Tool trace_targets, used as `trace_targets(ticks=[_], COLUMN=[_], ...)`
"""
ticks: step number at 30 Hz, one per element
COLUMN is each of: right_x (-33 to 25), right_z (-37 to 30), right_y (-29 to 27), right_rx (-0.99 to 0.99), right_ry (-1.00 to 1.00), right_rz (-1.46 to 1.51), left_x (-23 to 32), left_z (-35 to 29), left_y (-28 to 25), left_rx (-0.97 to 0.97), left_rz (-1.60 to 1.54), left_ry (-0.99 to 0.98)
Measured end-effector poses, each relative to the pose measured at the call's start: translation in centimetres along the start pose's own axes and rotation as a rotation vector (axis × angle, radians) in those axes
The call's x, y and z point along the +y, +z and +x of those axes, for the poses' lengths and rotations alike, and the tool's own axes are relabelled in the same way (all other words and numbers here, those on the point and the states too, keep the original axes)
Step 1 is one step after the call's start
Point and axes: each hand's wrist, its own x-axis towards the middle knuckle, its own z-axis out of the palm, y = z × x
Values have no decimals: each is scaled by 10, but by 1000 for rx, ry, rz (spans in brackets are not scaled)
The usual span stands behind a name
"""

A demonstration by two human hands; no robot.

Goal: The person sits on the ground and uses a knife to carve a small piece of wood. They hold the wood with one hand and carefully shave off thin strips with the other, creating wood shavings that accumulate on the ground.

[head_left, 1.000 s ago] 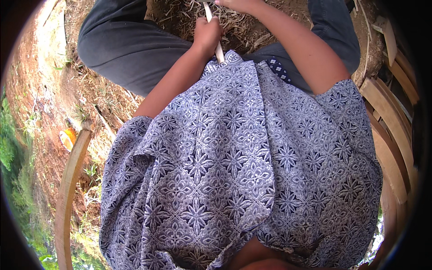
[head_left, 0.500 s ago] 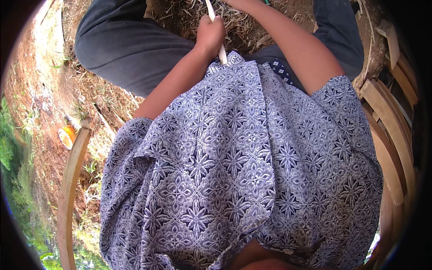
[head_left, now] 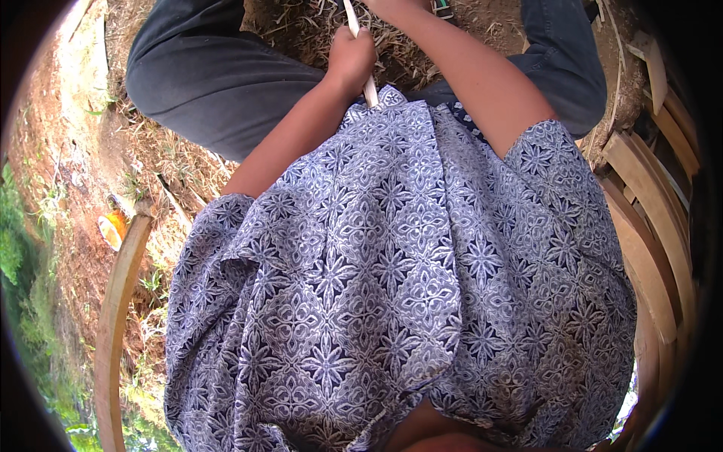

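Note:
My left hand (head_left: 352,57) is closed round a pale, whittled-looking wooden stick (head_left: 370,92). The stick slants up from the front of my patterned shirt, and its far end runs out of the top edge. My right hand (head_left: 399,7) is just beyond, close to the stick's upper part and cut off by the top edge. Its fingers look curled, but what they grip is mostly hidden. A small dark piece shows at the edge beside the stick. Right of that hand is a green and dark object (head_left: 443,9), only partly in view.
Dry shavings (head_left: 301,22) cover the ground between my bent, dark-trousered legs (head_left: 218,83). Curved wooden pieces (head_left: 651,218) are stacked at the right. Another curved wooden piece (head_left: 117,324) stands at the left, near an orange object (head_left: 113,228) on the soil.
My right hand and forearm have come slightly down and to the left, and more of the green and dark object shows. The left hand stays round the stick, almost unmoved.

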Motion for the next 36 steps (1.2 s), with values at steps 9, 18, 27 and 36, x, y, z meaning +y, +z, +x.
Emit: trace_targets(ticks=[9, 18, 27, 36], right_x=[44, 36, 11, 53], right_z=[25, 10, 9, 22], right_y=[19, -5, -1, 13], right_rx=[37, -105, -26, 9], right_ry=[-19, -185, -16, -91], right_rz=[356, 111, -41, 353], left_x=[11, 15, 17, 17], left_z=[-3, -4, -8, -6], left_y=[-7, -3, 1, -7], left_rx=[-65, -9, -5, -12], left_rz=[-199, -65, -150, -295], left_ry=[-76, -2, 12, -99])
